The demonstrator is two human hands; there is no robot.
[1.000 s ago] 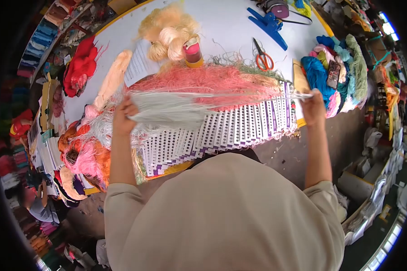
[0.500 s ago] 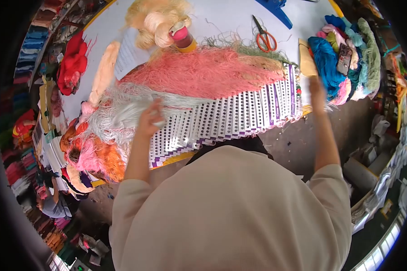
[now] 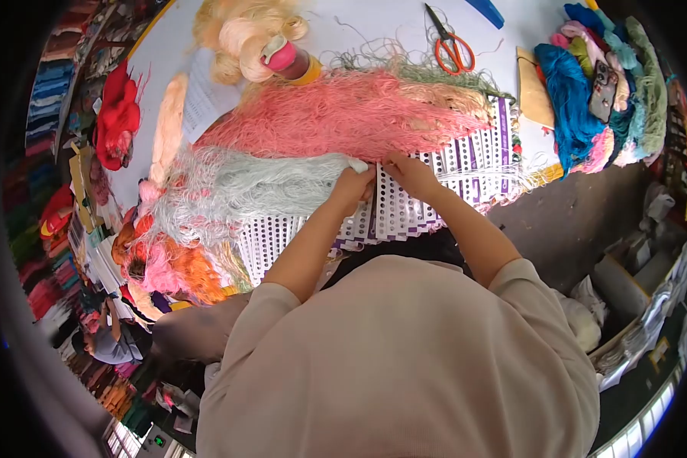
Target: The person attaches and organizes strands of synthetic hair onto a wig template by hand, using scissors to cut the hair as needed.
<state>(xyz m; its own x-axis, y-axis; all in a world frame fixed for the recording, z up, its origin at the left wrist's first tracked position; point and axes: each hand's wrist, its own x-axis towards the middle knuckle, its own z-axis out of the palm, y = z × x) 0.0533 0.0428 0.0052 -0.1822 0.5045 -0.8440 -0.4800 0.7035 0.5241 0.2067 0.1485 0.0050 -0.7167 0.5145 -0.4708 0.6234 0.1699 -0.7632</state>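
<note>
Step in hand: handling thread at the punched cards (image 3: pixel 393 214). Left hand (image 3: pixel 351 189) pinches the pale grey thread (image 3: pixel 282 182) lying across them; right hand (image 3: pixel 414 177) close beside — grip unclear. Next move likely calls for separated strands.

- The left hand (image 3: pixel 353 188) is in front of the body, with its fingers curled inward.
- The right hand (image 3: pixel 409 175) is near to it, a little apart, and its fingers are bent too; if they are closed, it is not clear.
- The left forearm (image 3: pixel 305 246) is bare and goes forward and to the right.
- The right forearm (image 3: pixel 473 226), also bare, goes forward and to the left.
- Both elbows are bent and are wider apart than the hands.
</note>
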